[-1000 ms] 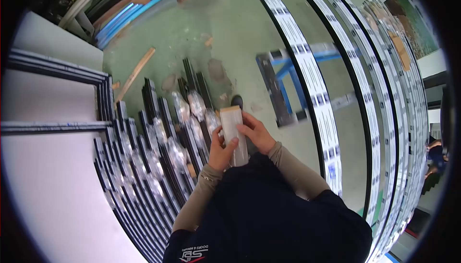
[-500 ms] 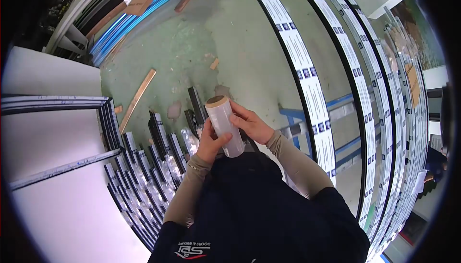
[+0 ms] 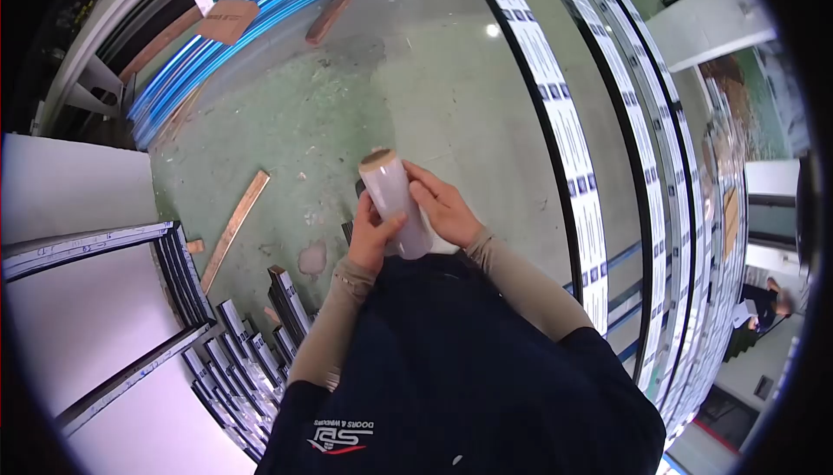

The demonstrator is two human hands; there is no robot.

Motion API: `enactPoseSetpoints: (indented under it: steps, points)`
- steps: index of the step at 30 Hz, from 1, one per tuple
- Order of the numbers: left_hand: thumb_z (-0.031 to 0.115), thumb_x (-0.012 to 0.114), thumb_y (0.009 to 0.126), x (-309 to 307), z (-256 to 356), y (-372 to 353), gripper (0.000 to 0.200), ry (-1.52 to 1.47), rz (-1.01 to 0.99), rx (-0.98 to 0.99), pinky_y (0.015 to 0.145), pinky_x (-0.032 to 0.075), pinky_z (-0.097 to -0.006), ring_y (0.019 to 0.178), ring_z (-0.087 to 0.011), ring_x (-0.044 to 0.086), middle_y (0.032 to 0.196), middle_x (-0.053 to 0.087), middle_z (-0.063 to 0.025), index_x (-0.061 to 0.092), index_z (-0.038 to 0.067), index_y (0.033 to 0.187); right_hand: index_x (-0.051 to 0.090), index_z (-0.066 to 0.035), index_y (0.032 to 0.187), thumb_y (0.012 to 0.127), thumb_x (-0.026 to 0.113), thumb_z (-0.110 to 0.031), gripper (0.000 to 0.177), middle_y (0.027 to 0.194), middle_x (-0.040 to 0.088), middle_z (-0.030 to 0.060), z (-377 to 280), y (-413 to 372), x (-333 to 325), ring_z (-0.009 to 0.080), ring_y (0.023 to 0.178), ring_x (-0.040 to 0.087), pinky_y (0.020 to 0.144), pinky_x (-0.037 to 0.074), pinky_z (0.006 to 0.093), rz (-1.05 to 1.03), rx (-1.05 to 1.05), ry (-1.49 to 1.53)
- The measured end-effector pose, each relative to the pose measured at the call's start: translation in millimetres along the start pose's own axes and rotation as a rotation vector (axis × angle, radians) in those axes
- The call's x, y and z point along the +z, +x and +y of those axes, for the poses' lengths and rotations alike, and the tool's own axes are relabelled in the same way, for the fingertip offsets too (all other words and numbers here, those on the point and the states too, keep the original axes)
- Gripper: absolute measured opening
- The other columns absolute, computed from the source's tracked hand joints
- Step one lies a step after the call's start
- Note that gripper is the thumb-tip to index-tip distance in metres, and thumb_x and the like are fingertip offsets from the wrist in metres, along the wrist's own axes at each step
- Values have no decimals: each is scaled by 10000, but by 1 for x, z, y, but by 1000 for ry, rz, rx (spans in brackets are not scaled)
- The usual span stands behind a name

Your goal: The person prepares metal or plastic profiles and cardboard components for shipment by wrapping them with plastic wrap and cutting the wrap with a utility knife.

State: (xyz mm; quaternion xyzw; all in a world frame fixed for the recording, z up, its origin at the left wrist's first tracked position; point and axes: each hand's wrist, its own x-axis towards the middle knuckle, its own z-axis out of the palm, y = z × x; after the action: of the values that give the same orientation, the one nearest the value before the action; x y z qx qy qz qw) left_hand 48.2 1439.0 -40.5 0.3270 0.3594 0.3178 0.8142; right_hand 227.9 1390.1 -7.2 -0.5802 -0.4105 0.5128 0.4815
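A roll of clear stretch film [image 3: 399, 210] with a brown cardboard core stands slightly tilted in front of my chest. My left hand [image 3: 373, 236] is wrapped round its left side, thumb across the front. On the other side, my right hand [image 3: 444, 208] presses against the upper part of the roll, its fingers partly hidden behind it. The roll's lower end is close to my dark shirt.
Long profiles [image 3: 573, 154] with white printed film run along my right. Bundled dark profiles [image 3: 247, 358] and a stacked frame [image 3: 95, 241] are at lower left. A wooden strip [image 3: 234, 232] and blue-wrapped lengths [image 3: 260, 19] lie ahead. Another person [image 3: 765, 306] is far right.
Both hands still hold the film roll, which sits slightly higher and further left in view. The surroundings have shifted as my head and body moved; the bundled profiles are now lower.
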Motion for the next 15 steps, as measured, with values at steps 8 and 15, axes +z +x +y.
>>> enactPoseSetpoints:
  steps: [8, 15]
  points:
    - [289, 629, 1007, -42, 161, 181, 516, -126, -18, 1, 994, 557, -440, 1188, -247, 637, 1264, 598, -100, 415, 84, 1429, 633, 4, 1356, 1026, 668, -154, 367, 1285, 681, 92, -60, 172, -3, 169, 1159, 647, 1026, 501, 322, -47, 94, -22]
    - [344, 625, 1021, -63, 215, 339, 495, -167, 86, -27, 959, 551, -439, 1098, -219, 638, 1211, 598, -68, 441, 101, 1411, 669, 15, 1142, 1025, 657, -124, 183, 982, 683, 35, -77, 351, -25, 120, 935, 634, 870, 514, 284, 61, 60, -27]
